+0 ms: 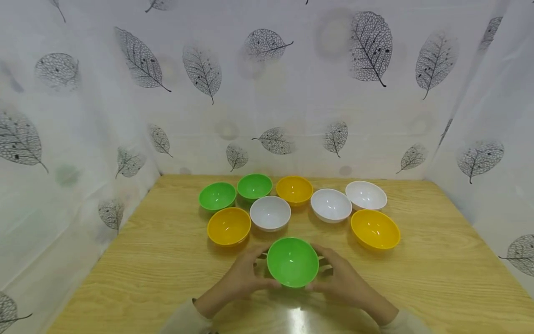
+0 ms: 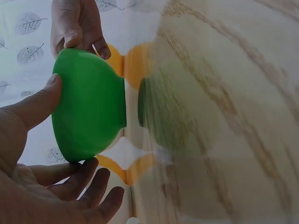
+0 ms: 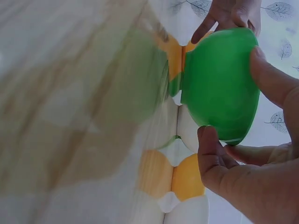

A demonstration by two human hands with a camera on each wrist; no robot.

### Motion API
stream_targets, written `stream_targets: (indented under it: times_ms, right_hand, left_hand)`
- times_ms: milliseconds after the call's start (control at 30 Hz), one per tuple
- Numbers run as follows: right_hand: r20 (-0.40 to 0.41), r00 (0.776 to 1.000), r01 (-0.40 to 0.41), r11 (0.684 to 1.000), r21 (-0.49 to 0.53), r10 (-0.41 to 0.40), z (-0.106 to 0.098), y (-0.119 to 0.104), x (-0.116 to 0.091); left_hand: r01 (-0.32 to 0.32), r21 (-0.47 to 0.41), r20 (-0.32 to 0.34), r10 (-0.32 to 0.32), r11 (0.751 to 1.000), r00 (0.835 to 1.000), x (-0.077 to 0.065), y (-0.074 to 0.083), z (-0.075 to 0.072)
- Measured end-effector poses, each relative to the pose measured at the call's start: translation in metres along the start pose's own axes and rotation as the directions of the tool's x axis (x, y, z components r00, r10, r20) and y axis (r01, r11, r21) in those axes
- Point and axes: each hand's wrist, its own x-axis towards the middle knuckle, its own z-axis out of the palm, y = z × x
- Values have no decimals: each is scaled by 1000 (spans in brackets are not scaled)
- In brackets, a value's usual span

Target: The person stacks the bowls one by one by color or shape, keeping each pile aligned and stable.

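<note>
Between both hands is a green bowl (image 1: 293,262), its mouth facing up and slightly toward the head camera. My left hand (image 1: 244,274) grips its left side, thumb near the front rim and fingers round the back. On the opposite side my right hand (image 1: 344,279) holds it the same way. In the left wrist view the base of the green bowl (image 2: 88,107) stands a little above the glossy tabletop, which mirrors it. The right wrist view shows the thumb and fingers pressed to the wall of the green bowl (image 3: 222,86).
Behind the hands stand two more green bowls (image 1: 217,196), yellow bowls at the left (image 1: 229,226), back (image 1: 294,190) and right (image 1: 375,229), and white bowls at the middle (image 1: 270,213) and right (image 1: 331,205). A leaf-printed curtain (image 1: 267,106) borders the wooden table (image 1: 142,278).
</note>
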Motion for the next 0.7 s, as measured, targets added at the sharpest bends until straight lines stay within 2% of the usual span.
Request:
stream_targets:
  times_ms: [200, 467, 700]
  right_hand:
    - [20, 1000, 21, 998, -62, -20, -1, 2, -1]
    - [27, 999, 33, 993, -113, -30, -3, -1, 0]
    - [31, 999, 26, 987, -159, -21, -2, -2, 0]
  left_hand:
    - [13, 19, 29, -13, 1000, 999, 0, -3, 0]
    - [-27, 58, 25, 26, 998, 999, -1, -2, 0]
    - [-26, 109, 30, 22, 994, 999, -1, 0, -1]
